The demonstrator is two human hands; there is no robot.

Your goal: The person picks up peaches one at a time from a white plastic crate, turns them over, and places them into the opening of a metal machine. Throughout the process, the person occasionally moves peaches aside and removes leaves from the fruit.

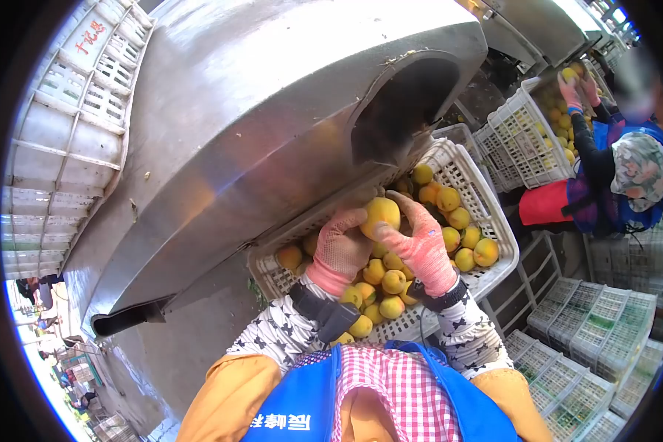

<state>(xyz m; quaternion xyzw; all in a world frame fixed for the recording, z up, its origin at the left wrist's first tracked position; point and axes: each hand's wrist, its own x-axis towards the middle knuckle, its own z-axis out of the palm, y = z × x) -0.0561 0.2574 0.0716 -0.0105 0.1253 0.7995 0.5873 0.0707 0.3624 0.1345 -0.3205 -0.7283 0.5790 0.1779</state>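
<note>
peach (381,214) | yellow, round, whole | held betw. L hand (339,250) + R hand (422,247) | above crate (479,190) pile

Crate (502,250) far pt. under machine (258,125)

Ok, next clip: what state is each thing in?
left hand: gloved, gripping the held fruit
right hand: gloved, fingers on that fruit
held fruit: lifted above the white crate
white crate: partly filled with yellow fruit
machine opening: open, dark inside
co-worker's crate: tilted, fruit inside
</note>
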